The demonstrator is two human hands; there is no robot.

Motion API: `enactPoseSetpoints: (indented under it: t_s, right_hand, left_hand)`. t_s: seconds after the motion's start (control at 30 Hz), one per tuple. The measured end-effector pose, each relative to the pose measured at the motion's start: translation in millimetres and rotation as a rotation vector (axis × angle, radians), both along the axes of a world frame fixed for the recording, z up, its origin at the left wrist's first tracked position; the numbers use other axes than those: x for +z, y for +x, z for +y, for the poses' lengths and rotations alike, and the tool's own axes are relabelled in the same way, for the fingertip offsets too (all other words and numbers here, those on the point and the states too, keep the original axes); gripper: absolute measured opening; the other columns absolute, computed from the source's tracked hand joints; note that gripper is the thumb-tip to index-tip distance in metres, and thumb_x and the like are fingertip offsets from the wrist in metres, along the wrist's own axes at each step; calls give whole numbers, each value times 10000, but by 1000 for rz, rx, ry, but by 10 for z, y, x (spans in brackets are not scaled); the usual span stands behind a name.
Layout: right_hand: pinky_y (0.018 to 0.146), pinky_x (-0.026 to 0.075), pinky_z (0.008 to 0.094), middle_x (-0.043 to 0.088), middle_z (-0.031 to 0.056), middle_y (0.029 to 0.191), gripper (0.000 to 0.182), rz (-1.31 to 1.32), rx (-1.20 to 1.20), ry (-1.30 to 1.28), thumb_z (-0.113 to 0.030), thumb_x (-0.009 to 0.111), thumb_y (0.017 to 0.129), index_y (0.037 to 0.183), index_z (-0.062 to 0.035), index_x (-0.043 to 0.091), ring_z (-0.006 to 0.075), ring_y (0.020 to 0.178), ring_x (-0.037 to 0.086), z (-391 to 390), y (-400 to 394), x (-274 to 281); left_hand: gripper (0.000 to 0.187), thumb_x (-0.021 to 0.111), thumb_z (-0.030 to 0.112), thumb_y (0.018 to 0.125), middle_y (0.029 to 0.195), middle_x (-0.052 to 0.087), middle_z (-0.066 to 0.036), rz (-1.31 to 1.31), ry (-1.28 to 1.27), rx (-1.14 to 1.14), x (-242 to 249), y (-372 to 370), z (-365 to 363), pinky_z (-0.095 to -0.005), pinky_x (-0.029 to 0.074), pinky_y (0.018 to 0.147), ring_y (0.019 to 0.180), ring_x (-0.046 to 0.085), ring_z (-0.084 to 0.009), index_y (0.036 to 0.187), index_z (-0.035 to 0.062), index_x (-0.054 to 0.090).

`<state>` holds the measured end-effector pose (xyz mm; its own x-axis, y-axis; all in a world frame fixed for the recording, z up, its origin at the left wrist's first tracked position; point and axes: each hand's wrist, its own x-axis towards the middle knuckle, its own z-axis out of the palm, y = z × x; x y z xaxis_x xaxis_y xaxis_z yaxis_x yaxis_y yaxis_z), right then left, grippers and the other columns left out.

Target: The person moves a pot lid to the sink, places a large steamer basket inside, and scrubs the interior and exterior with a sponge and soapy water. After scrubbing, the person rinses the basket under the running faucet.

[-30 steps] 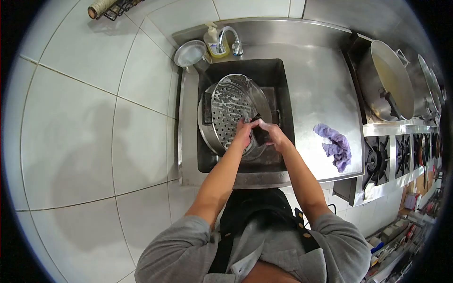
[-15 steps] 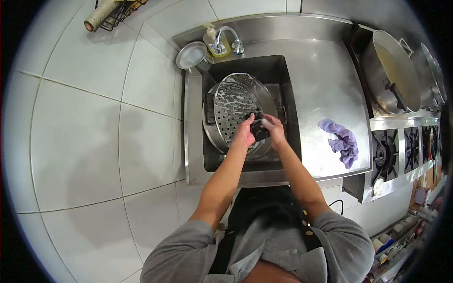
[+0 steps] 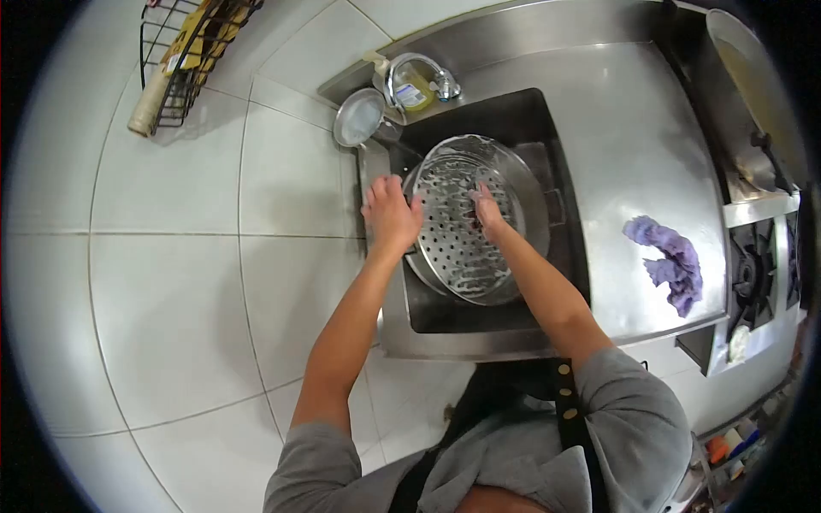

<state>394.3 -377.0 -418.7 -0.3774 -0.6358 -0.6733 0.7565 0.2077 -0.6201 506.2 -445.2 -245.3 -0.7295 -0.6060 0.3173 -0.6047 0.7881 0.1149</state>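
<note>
A round metal steamer pot (image 3: 449, 248) with a perforated bottom, streaked with white suds, tilts inside the dark sink basin (image 3: 560, 282). At its left side, my left hand (image 3: 392, 214) is closed over the rim and side handle, which it mostly hides. My right hand (image 3: 488, 215) reaches inside the pot, against the holed bottom. Its fingers are closed on a black scouring pad, of which only a dark edge shows. Under the steamer pot, part of another metal rim is visible.
A curved tap (image 3: 419, 61) and a bottle of yellow liquid (image 3: 412, 96) stand behind the sink, beside a metal strainer (image 3: 359, 118). On the steel counter (image 3: 603, 137) to the right lies a purple cloth (image 3: 671, 261). Farther right are a large pot (image 3: 753, 120) and gas burners (image 3: 748, 274).
My hands have parted. The left moved to the pot's left side, while the right stayed inside with the black pad. The camera view has shifted left.
</note>
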Motion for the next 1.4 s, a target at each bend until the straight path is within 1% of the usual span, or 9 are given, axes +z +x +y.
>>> enactPoseSetpoints:
  t_s: [0.23,0.5,0.77,0.83,0.93,1.13,1.27,1.33,1.4]
  right_hand:
    - [917,373,521,457,206,1232,457,1256,204,297,-347,530,896,1246,-62,462,413,1117,453,-654,419,-681]
    - [953,390,436,432,256,1174,451,1099,-95,-173,-139,496,897,1328,-43,406,413,1085,453,-465,213,-1025]
    - [1075,211,548,315,263,1412,561,1134,-89,341,-273,452,912,1389,-8,324,416,1348,245,-1027,270,-1121]
    - [1071,215,544,272,241,1458,541,1594,-106,-46,-190,414,903,1398,5,312,400,1340,272,-984,717,-1301]
    - [1063,227,536,276,240,1447,526,1592,438,-247,-150,376,910,1411,-11,297,398,1308,312,-226,529,-1033]
    - [1053,247,564,342,250,1410,481,1531,-71,54,-86,385,895,1373,-32,388,434,1290,323,-599,689,-1553]
    - [1075,227,553,336,193,1443,516,1343,592,-130,-143,459,886,1396,-108,388,429,1311,303,-102,481,-1098]
    - [1068,229,558,317,190,1452,575,984,-46,482,-148,498,861,1419,-143,363,418,1312,301,-614,193,-1452]
    - [1061,236,557,312,198,1449,574,1201,-23,300,-145,501,857,1414,-135,364,416,1304,308,-673,731,-1161]
  left_hand:
    - [253,612,65,789,1073,461,-220,29,188,-65,-162,68,-245,-479,386,864,1020,460,-415,1013,-2,514]
    - [207,609,62,799,1093,466,-216,63,243,-45,-178,81,-248,-468,378,890,1034,460,-404,981,2,529]
    - [146,593,35,800,1055,491,-202,114,254,-80,-184,72,-232,-446,405,858,987,494,-390,935,6,548]
    - [138,589,29,799,1050,495,-199,116,299,-77,-161,70,-247,-440,409,854,984,498,-386,929,6,549]
    - [125,585,20,799,1044,499,-197,113,354,-78,-134,89,-235,-434,412,850,983,504,-381,918,5,549]
    - [108,576,6,807,1026,506,-193,141,372,-107,-150,51,-254,-418,417,846,968,511,-371,912,-3,552]
    - [107,572,-4,808,1024,506,-186,145,391,-117,-138,33,-253,-410,423,838,960,517,-364,913,-7,557]
    - [105,574,-6,806,1023,509,-186,149,398,-85,-104,28,-221,-404,428,834,950,525,-359,910,-5,560]
    - [106,574,-5,806,1016,513,-184,153,383,-116,-130,20,-276,-403,430,829,941,528,-357,911,-3,561]
